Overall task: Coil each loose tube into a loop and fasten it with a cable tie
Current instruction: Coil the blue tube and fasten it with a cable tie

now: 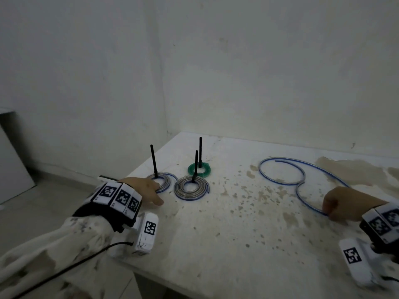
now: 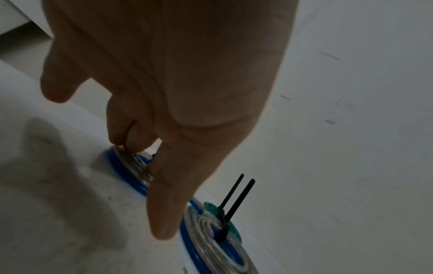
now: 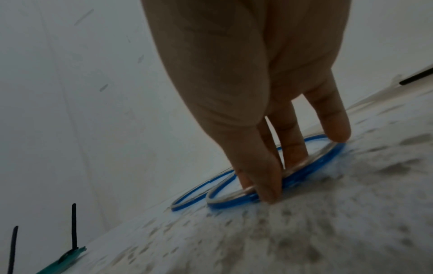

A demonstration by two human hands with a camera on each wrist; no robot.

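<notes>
A long loose blue tube (image 1: 280, 171) lies in an S of two wide loops at the right of the table. My right hand (image 1: 339, 203) grips its near bend. In the right wrist view the thumb and index finger of that hand (image 3: 257, 189) pinch the tube (image 3: 314, 166), and two other fingers press on it. Three coils lie at the back left, each with an upright black cable tie: a left coil (image 1: 160, 183), a middle coil (image 1: 190, 188) and a green coil (image 1: 199, 169). My left hand (image 1: 149, 188) rests its fingertips on the left coil (image 2: 121, 172), thumb stretched out.
The stained white table (image 1: 216, 234) stands in a room corner, with walls close behind the coils. Its left edge runs just beside my left hand, with floor below. A white board (image 1: 10, 158) leans at the far left. The tie tails (image 1: 154, 160) stick up tall.
</notes>
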